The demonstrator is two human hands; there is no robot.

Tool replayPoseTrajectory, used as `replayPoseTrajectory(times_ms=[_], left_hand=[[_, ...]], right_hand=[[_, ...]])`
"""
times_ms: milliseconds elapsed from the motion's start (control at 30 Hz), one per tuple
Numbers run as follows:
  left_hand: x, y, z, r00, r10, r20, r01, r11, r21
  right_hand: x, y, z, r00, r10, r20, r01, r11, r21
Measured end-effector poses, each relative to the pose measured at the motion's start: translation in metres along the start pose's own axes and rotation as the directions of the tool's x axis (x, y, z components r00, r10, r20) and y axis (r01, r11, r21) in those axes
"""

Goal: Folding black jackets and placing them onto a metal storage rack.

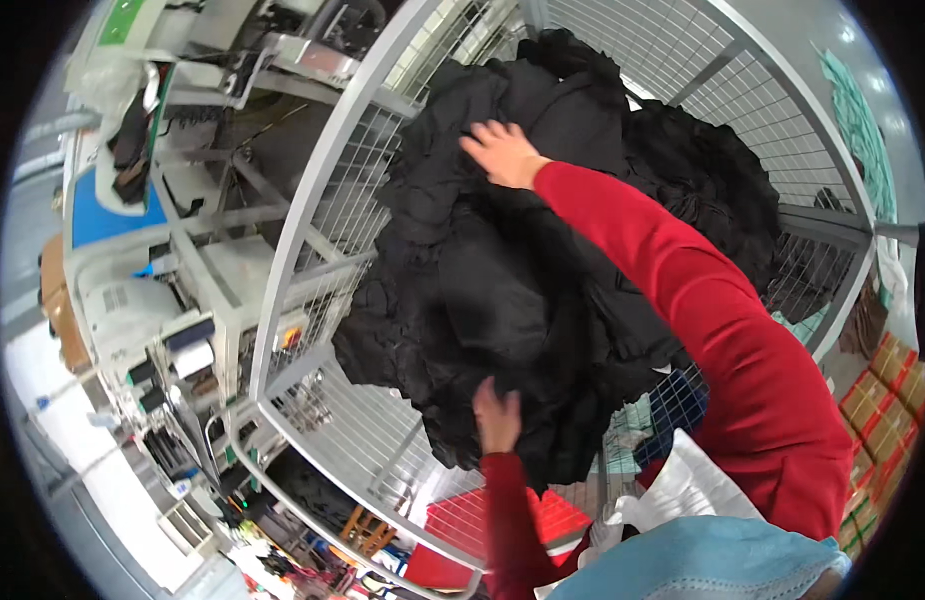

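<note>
A large heap of black fabric, its edges gathered and ruffled, fills much of a grey metal wire-mesh cage cart. My right hand, in a red sleeve, reaches across to the far part of the heap. Its fingers are spread over the black cloth, palm down, with nothing gripped. Nearer to me, my left hand is blurred above the near side of the fabric. Thumb and fingers look apart there, with no cloth seen between them; whether it touches the heap cannot be told.
Left of the cart stands machinery with a grey motor housing and a blue panel. Taped cardboard boxes are stacked at right, below hanging green cloth. A light-blue face mask covers the bottom edge. Something red shows beneath the mesh.
</note>
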State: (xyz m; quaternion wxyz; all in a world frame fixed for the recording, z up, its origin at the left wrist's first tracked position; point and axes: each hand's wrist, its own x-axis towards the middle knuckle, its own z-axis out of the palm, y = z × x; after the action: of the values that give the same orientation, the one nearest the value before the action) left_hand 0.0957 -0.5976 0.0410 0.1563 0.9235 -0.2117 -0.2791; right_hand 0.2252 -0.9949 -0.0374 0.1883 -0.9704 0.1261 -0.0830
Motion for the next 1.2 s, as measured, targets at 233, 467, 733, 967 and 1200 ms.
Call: replayPoseTrajectory(times_ms=[233,467,733,967,1200], left_hand=[[0.031,0.063,0.083,0.985,-0.169,0.028,0.172,0.968,-0.183],[0.048,0.021,0.069,0.971,-0.184,0.154,0.227,0.908,-0.351],[0.065,0.000,0.060,0.961,-0.147,0.236,0.227,0.905,-0.359],[0.078,-0.019,0.063,0.958,-0.160,0.239,0.236,0.911,-0.337],[0.074,0.000,0.061,0.917,-0.280,0.283,0.371,0.860,-0.351]], right_hand=[[0.042,-0.008,0.038,1.000,-0.015,-0.023,0.006,0.939,-0.345],[0.051,-0.020,0.032,0.992,-0.041,-0.115,0.014,0.973,-0.230],[-0.178,-0.110,0.028,0.959,-0.213,0.186,0.169,0.959,0.229],[-0.226,-0.075,-0.003,0.969,-0.216,0.117,0.131,0.858,0.496],[-0.274,0.129,-0.053,0.890,0.453,-0.049,-0.455,0.889,-0.042]])
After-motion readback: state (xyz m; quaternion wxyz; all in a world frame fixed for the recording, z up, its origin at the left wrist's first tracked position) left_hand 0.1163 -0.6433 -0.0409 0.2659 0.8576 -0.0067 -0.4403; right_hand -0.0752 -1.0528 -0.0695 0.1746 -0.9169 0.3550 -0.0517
